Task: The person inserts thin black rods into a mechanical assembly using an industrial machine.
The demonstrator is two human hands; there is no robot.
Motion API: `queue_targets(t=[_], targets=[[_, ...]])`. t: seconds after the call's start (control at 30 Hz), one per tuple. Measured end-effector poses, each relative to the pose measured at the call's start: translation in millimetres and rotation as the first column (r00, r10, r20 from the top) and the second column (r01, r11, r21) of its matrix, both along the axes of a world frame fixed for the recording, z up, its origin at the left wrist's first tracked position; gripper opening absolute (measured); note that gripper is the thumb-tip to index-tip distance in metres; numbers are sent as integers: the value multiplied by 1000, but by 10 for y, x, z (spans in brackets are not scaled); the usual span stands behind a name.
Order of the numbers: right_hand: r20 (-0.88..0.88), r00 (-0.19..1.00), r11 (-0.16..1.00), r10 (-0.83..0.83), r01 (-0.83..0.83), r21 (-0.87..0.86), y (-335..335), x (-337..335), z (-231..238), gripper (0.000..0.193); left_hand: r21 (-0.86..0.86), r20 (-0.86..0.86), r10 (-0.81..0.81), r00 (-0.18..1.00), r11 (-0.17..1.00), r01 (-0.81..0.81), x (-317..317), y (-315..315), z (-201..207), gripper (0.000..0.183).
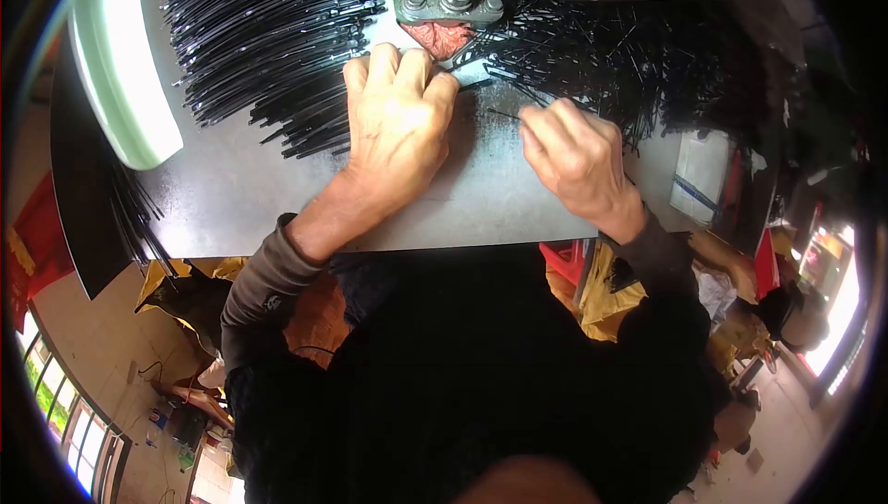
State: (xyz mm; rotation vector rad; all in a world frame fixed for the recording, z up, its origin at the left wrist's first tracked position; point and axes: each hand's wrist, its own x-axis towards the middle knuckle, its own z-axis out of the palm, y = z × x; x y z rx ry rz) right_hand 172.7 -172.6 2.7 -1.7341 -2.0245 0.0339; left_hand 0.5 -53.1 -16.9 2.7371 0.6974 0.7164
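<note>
My left hand (398, 120) is closed, its fingers curled down beside the right end of a dense row of thin black strips (268, 32) lying side by side on the metal tabletop (398, 222). What its fingertips hold is hidden beneath the hand. A short dark piece (475, 84) shows just right of its knuckles. My right hand (573, 157) is closed in a pinch; a thin black strip (501, 114) sticks out leftward from its fingertips. Beyond that hand lies a tangled heap of similar black strips (620, 55).
A green metal fixture (416, 0) with bolts stands beyond my hands, above a red patch (435, 40). A white lamp (125, 60) is at the left. More black strips (139, 213) hang over the table's left edge. A whitish box (700, 176) lies at the right.
</note>
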Motion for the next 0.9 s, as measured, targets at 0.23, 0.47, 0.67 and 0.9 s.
queue_targets(t=[0.23, 0.47, 0.67, 0.9], targets=[[220, 973, 978, 64, -18, -206, 168, -21, 19, 17, -62, 95, -2, 995, 998, 8, -40, 76, 85, 16], [-210, 976, 995, -48, 65, 73, 339, -94, -126, 11, -676, 259, 167, 951, 734, 55, -122, 281, 193, 4], [-548, 821, 986, -161, 158, -55, 581, -343, -19, 6, -625, 229, 230, 946, 780, -39, -53, 338, 183, 13], [-609, 777, 982, -160, 188, -19, 683, -369, -20, 5, -594, 279, 224, 934, 804, -16, -49, 351, 155, 18]])
